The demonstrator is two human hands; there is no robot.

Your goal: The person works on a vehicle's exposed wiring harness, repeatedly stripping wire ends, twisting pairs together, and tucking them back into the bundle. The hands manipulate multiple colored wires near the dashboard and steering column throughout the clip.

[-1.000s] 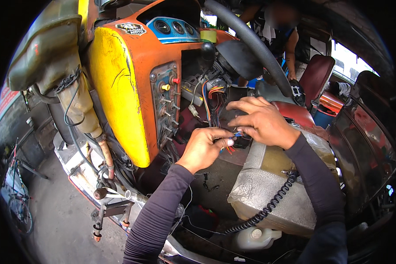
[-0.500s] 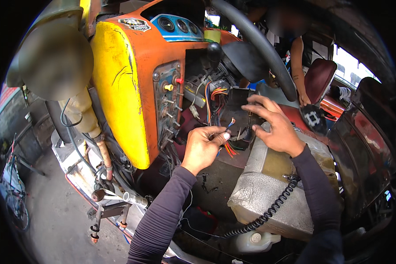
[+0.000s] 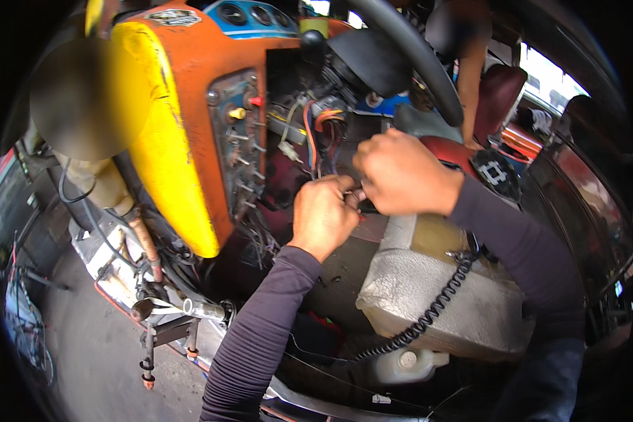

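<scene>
My left hand (image 3: 323, 219) is closed in a pinch on thin electrical wires, mostly hidden behind its fingers. Against its fingertips is my right hand (image 3: 406, 176), its fingers curled closed and its back turned up; what they grip is covered. Just beyond both hands, a bundle of coloured wires (image 3: 311, 137) hangs down from under the steering column. A pale connector (image 3: 289, 150) dangles beside that bundle.
An orange dashboard panel (image 3: 246, 60) with toggle switches and a yellow side stands at left. The black steering wheel (image 3: 418, 60) arches above. A silver padded cover (image 3: 436, 302), coiled black cable (image 3: 429, 320) and white jug (image 3: 409, 366) are near. Another person's arm (image 3: 469, 95) reaches in at right.
My right hand has moved left and curled its fingers, meeting my left hand. The wire ends that showed at my left fingertips are now covered. The whole view has shifted slightly.
</scene>
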